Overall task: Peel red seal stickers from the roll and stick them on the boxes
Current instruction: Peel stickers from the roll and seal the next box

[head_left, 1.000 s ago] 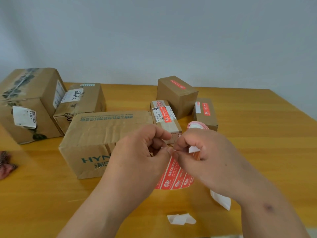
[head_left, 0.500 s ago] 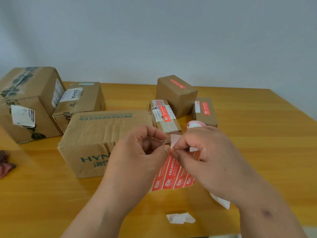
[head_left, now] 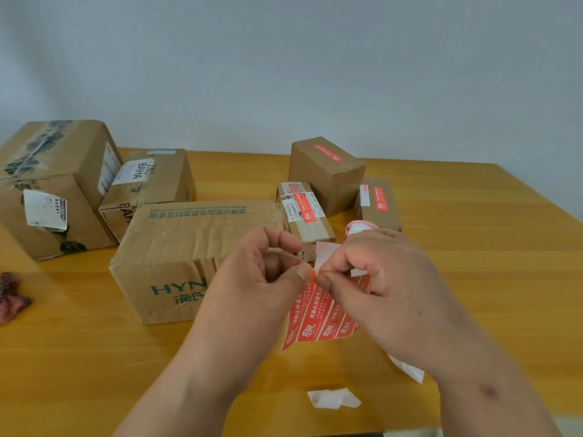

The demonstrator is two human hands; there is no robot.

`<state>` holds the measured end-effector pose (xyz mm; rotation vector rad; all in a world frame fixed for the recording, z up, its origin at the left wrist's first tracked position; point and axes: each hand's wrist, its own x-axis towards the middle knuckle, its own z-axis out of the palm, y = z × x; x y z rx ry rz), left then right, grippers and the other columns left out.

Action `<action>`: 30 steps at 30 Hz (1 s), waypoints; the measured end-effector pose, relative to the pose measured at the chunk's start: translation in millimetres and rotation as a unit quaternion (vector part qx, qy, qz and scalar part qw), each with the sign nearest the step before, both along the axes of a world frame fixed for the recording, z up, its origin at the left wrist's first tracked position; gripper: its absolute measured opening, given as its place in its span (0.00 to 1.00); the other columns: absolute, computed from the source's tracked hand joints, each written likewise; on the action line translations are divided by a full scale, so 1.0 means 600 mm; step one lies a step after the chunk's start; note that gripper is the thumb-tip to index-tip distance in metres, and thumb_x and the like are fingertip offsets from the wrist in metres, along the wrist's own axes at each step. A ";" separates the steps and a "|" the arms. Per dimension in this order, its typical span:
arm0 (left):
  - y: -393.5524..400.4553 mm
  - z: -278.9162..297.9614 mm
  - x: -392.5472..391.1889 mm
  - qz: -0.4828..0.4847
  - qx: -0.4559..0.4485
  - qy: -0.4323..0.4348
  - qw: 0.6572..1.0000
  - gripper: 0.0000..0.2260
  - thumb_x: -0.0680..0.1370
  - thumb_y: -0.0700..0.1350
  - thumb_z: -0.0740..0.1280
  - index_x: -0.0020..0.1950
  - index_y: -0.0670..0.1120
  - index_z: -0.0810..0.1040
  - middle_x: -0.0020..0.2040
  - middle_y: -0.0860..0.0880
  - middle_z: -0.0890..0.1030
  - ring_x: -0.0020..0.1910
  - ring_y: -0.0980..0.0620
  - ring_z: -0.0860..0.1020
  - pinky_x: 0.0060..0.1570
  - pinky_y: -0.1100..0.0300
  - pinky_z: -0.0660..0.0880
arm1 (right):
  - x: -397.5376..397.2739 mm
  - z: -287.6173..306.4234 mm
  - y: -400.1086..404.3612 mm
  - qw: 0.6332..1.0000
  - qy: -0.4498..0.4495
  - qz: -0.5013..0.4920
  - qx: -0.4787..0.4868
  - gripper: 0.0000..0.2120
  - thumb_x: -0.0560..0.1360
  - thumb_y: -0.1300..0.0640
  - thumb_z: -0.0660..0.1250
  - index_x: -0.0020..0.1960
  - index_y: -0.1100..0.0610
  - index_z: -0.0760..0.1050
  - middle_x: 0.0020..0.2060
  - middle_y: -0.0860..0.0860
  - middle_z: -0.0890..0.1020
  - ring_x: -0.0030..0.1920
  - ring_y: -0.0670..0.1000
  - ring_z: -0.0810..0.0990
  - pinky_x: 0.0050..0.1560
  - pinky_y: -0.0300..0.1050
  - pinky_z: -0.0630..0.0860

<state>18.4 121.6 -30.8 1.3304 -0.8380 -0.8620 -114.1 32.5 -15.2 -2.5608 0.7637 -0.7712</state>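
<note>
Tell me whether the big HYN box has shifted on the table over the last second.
No. The HYN box keeps its place against the BAHA box behind it; only the camera drifts slightly.

Standing against a plain grey-blue wall (head_left: 284,64), a wooden table (head_left: 473,247), its far edge meeting the wall, catching soft even light.

Red stickers (head_left: 318,313) with white lettering; brown boxes (head_left: 189,247); yellow-orange table (head_left: 473,247).
</note>
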 end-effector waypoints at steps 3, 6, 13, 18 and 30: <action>-0.001 0.000 0.001 -0.001 -0.001 0.032 0.999 0.05 0.75 0.41 0.69 0.47 0.50 0.77 0.37 0.45 0.82 0.36 0.50 0.81 0.37 0.56 0.78 | 0.001 0.001 0.000 1.000 0.007 -0.006 -0.002 0.10 0.72 0.44 0.64 0.35 0.47 0.75 0.33 0.39 0.79 0.43 0.40 0.77 0.61 0.42 0.67; 0.000 0.002 0.002 -0.003 -0.001 0.036 0.999 0.08 0.70 0.47 0.70 0.48 0.49 0.77 0.38 0.45 0.83 0.36 0.51 0.82 0.37 0.57 0.78 | -0.001 0.008 0.002 0.998 0.015 -0.009 0.056 0.12 0.72 0.40 0.64 0.36 0.45 0.76 0.36 0.38 0.80 0.45 0.39 0.77 0.51 0.36 0.68; -0.001 0.008 0.004 0.018 0.000 -0.017 1.000 0.13 0.66 0.53 0.68 0.48 0.51 0.76 0.36 0.50 0.84 0.35 0.53 0.84 0.35 0.60 0.77 | -0.006 0.020 0.002 0.975 0.008 0.004 0.223 0.07 0.69 0.45 0.72 0.38 0.47 0.78 0.39 0.38 0.82 0.38 0.38 0.82 0.34 0.34 0.78; -0.005 0.006 0.005 0.026 -0.002 -0.014 1.000 0.14 0.66 0.52 0.69 0.49 0.51 0.76 0.37 0.49 0.84 0.36 0.52 0.84 0.34 0.60 0.77 | -0.002 0.018 -0.001 0.982 0.001 0.013 0.189 0.14 0.65 0.37 0.65 0.35 0.47 0.75 0.40 0.39 0.80 0.39 0.39 0.82 0.34 0.33 0.76; -0.002 0.016 0.013 0.000 0.015 -0.035 0.999 0.20 0.67 0.56 0.69 0.58 0.56 0.73 0.40 0.47 0.86 0.40 0.52 0.85 0.37 0.63 0.80 | -0.004 0.019 -0.003 0.982 -0.023 0.013 0.188 0.13 0.65 0.37 0.64 0.35 0.46 0.75 0.38 0.41 0.81 0.38 0.40 0.82 0.33 0.34 0.75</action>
